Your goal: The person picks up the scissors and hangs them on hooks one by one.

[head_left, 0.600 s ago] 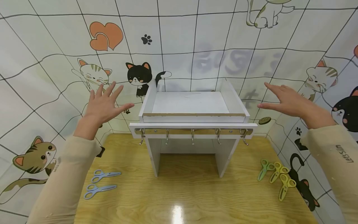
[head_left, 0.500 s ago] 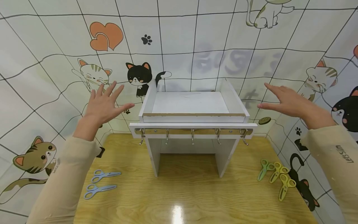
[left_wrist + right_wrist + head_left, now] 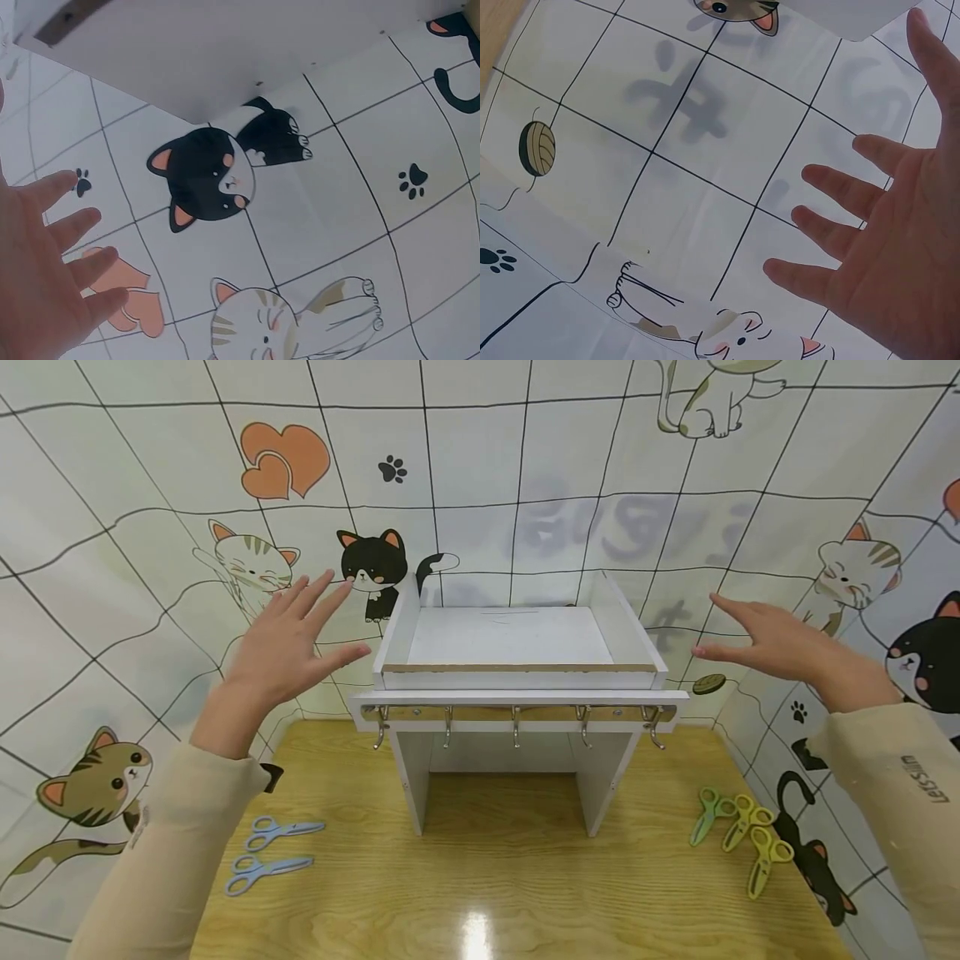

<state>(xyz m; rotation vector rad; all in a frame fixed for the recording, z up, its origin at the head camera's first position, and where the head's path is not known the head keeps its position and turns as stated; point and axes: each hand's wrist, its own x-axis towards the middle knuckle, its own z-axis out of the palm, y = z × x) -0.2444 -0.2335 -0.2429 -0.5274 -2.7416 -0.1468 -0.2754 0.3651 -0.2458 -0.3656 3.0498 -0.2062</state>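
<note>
Left hand shifted toward boxy white shelf, spread | right hand spread | glossy wood-grain tabletop

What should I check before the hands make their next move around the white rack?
1. Left hand unloaded: ok, fingers extended, holding nothing.
2. Right hand unloaded: ok, open, holding nothing.
3. White rack upright: ok, it stands on the wooden table. How firmly it stands: cannot tell.
4. Hooks unloaded: ok, nothing hangs on the five in front.
5. Blue scissors apart from the rack: ok, both pairs lie to its left.
6. Green scissors and yellow scissors well spread: not ok, they lie bunched to its right.
</note>
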